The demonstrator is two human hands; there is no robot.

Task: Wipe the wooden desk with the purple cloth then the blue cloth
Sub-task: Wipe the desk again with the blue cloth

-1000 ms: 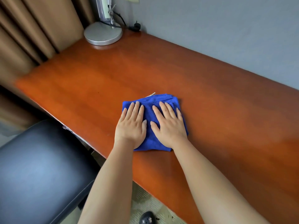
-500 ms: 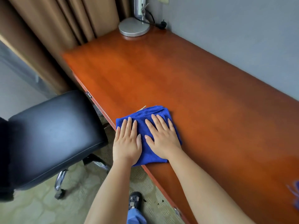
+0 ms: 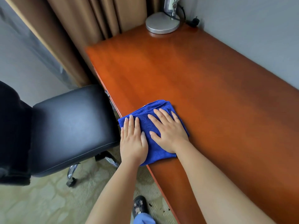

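A folded blue cloth (image 3: 148, 125) lies at the front edge of the reddish wooden desk (image 3: 202, 81), its near-left corner hanging slightly past the edge. My left hand (image 3: 133, 139) presses flat on the cloth's left part with straight fingers, the palm over the desk edge. My right hand (image 3: 169, 130) lies flat on the cloth's right part, fingers spread and pointing up-left. No purple cloth is in view.
A black office chair (image 3: 69, 126) stands left of the desk, close to its edge. A silver lamp base (image 3: 162, 24) with a cable sits at the far corner. Brown curtains (image 3: 90, 29) hang behind. A grey wall runs along the desk's back. A shoe (image 3: 139, 206) is on the carpet below.
Both hands have slid the blue cloth toward the desk's front edge, where it now overhangs slightly. The camera view has swung left, bringing the chair further into sight.
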